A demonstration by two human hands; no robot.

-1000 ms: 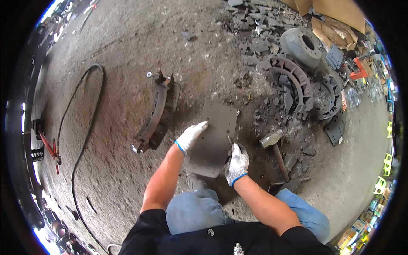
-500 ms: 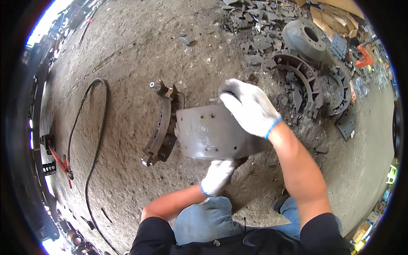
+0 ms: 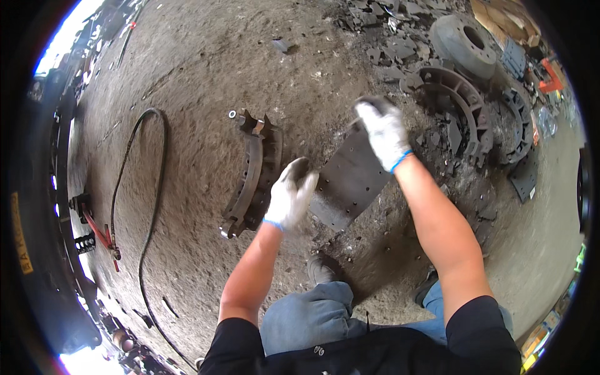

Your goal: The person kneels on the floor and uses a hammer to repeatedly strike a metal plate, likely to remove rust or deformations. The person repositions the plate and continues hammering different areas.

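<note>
A curved grey brake shoe [image 3: 350, 178] with rivet holes in its broad face stands tilted on the floor in front of me. My right hand [image 3: 384, 132], in a white glove with a blue cuff, is closed at its upper far end; the fingertips are partly hidden. My left hand [image 3: 289, 197], gloved the same way and slightly blurred, is off the shoe's left edge with thumb and fingers apart, holding nothing. Just left of it a second brake shoe [image 3: 252, 175] rests on its side, its ribbed inner structure and end fittings showing.
Broken lining pieces [image 3: 400, 47] are heaped at the far right, beside a brake drum [image 3: 462, 47]. More shoes [image 3: 478, 119] lie near them. A black hose [image 3: 153, 206] loops across the floor on the left. Small rivets are scattered near my boot [image 3: 323, 270].
The brake shoe has turned from lying crosswise to a slanted, more upright pose. My left hand has left its near edge and moved up and left. My right hand has shifted right.
</note>
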